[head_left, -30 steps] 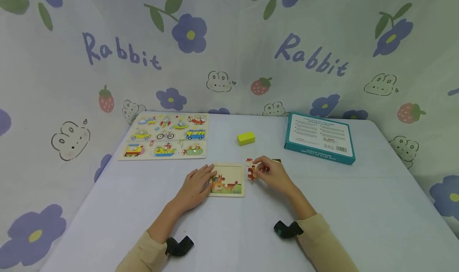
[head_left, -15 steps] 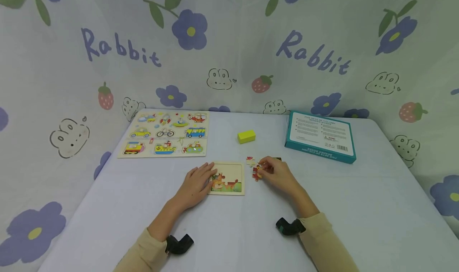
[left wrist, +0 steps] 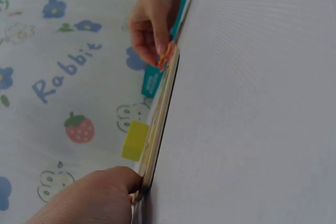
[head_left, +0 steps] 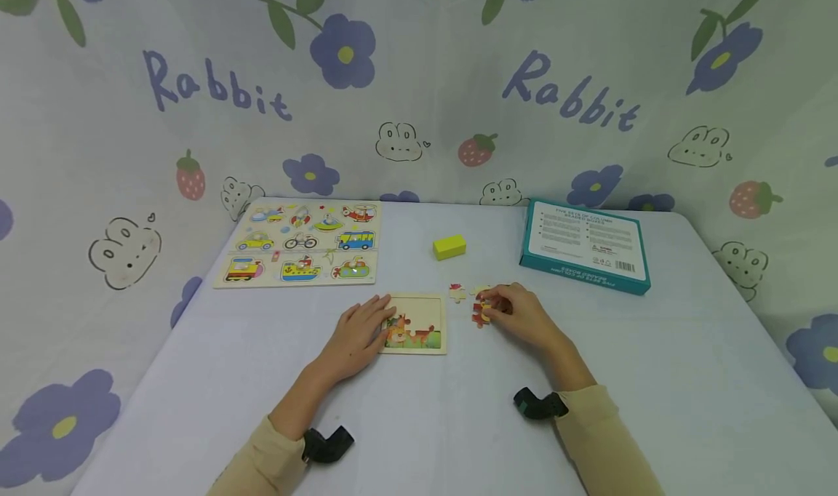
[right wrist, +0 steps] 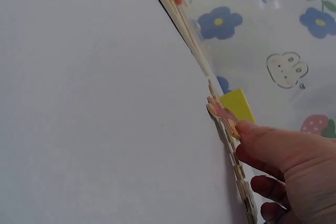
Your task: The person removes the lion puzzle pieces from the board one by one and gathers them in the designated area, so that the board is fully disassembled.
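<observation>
One red piece, in the head view, sits pinched in the grip of your right hand, right of the frame; your left hand rests straight-fingered on the frame's left edge. Your left wrist view shows a yellow block beyond the frame; your right wrist view, loose pieces near the pinched one

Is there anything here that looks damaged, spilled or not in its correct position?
No spill or damage is visible. Only the teal box stands out slightly: it lies turned at an angle, not squared with the puzzle tray. The loose puzzle pieces beside that partly filled tray look ordinary, since the right hand pinches one.
</observation>
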A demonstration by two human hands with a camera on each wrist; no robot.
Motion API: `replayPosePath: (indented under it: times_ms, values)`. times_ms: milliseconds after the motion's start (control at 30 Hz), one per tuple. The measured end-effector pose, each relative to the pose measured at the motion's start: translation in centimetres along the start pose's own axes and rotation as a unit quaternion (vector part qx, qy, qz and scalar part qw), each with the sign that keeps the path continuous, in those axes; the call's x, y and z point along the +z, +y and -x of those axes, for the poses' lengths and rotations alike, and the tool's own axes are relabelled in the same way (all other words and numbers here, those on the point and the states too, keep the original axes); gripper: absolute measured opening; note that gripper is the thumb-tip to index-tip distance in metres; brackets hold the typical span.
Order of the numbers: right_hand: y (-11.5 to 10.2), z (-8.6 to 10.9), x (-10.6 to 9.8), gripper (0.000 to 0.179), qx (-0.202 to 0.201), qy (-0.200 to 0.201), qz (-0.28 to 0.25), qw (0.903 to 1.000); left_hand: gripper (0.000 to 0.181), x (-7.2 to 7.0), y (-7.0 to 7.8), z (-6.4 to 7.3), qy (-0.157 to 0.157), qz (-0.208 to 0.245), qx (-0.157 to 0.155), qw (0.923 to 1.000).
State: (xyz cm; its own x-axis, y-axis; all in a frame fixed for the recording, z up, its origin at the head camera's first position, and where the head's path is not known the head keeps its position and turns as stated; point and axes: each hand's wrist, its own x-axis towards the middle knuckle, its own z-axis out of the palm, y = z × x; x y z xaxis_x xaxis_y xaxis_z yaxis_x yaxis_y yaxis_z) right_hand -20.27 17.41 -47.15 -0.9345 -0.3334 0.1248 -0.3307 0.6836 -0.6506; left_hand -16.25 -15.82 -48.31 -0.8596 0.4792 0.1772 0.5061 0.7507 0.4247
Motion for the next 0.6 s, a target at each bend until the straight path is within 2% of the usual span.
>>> replayPosePath:
  times_ms: [333, 600]
  values:
    - [0.47, 0.24, -0.38, 0.018, -0.019, 0.005, -0.008, 0.9998, 0.041, -0.07, 0.11, -0.03, 0.005, 0.001, 0.004, 1.0000]
    - [0.77, 0.21, -0.32, 0.015, -0.023, 0.010, 0.005, 0.9997, 0.042, -0.04, 0.05, -0.05, -0.006, -0.002, -0.006, 1.0000]
